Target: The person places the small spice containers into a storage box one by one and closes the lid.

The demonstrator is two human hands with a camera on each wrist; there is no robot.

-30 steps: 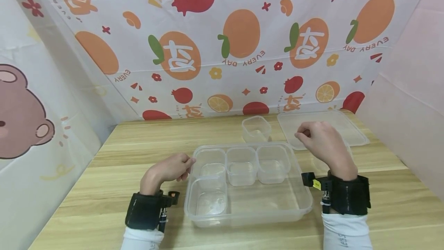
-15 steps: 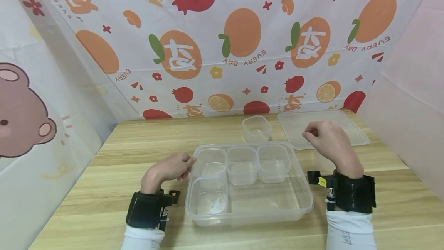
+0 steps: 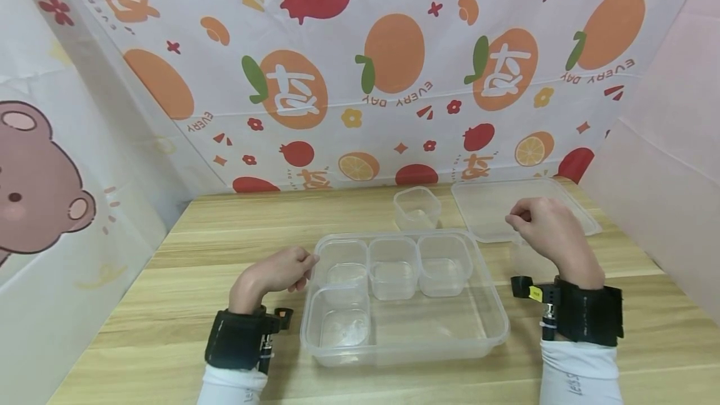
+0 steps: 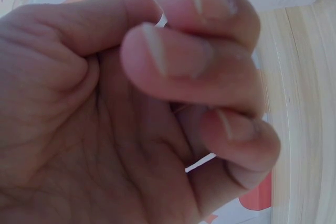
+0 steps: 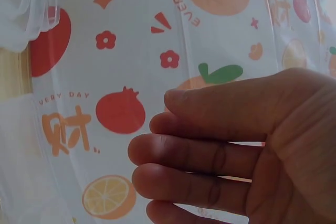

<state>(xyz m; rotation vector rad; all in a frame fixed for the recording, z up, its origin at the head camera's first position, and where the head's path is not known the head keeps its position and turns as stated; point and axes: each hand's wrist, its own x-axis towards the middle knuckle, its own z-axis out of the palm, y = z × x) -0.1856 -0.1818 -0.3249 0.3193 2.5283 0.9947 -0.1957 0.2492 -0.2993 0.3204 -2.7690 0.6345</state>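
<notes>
A large clear plastic food container [image 3: 433, 352] stands on the wooden table. Several small clear cups sit inside it: a row of three along the back, with the front-left cup [image 3: 344, 324] before them. My left hand [image 3: 284, 270] pinches the container's rim at the left back corner; its other fingers curl loosely in the left wrist view. My right hand [image 3: 542, 224] hovers to the right with thumb and fingertips together and nothing in its grasp, as the right wrist view shows. Below it, partly hidden by the wrist, a faint clear cup [image 3: 523, 258] stands on the table.
Behind the container stands another small clear cup [image 3: 416, 208]. A flat clear lid [image 3: 484, 211] lies at the back right, partly covered by my right hand in the head view. Bare wooden table [image 3: 169, 305] extends to the left. A fruit-printed cloth [image 3: 326, 161] hangs behind the table.
My right hand has drifted to the right, away from the container. My left hand and the cups have stayed in place.
</notes>
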